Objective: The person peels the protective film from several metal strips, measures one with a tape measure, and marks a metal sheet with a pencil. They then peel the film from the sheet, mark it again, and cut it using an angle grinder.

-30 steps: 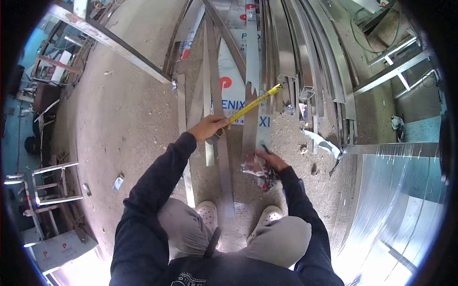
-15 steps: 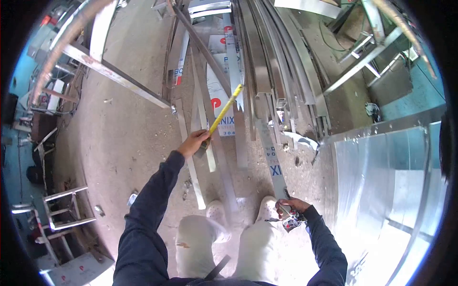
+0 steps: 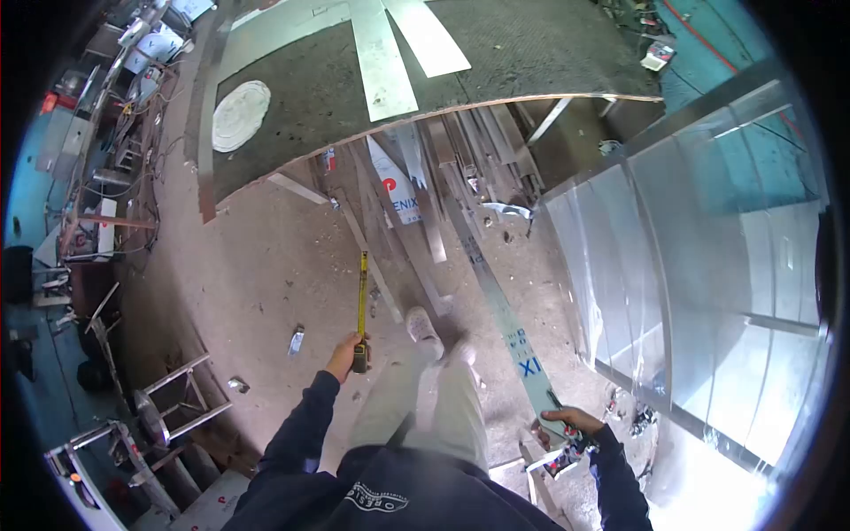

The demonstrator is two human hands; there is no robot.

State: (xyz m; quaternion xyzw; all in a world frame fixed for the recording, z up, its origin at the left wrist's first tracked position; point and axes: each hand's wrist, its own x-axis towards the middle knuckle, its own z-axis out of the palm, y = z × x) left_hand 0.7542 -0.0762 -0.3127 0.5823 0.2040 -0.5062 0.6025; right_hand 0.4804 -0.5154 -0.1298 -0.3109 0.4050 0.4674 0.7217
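Observation:
My left hand point(image 3: 345, 357) is closed around a tape measure point(image 3: 360, 357), whose yellow blade point(image 3: 362, 296) sticks out a short way, pointing forward. At the lower right, my right hand point(image 3: 569, 423) grips the near end of a long metal strip point(image 3: 507, 327) with blue lettering. The strip runs forward and left from that hand, its far part reaching the metal pieces under the table. A dark tool or object beside the right fingers is too small to make out.
A dark-topped table point(image 3: 310, 97) spans the front, with metal strips point(image 3: 382, 71) and a round pale disc point(image 3: 241, 116) on it. Film-covered panels point(image 3: 699, 257) stand at the right. A metal frame point(image 3: 181, 396) is at the lower left.
The view has shifted and the tabletop now shows ahead. My left hand with the tape measure has come back nearer my body, its blade pointing straighter forward. My right hand still holds the strip.

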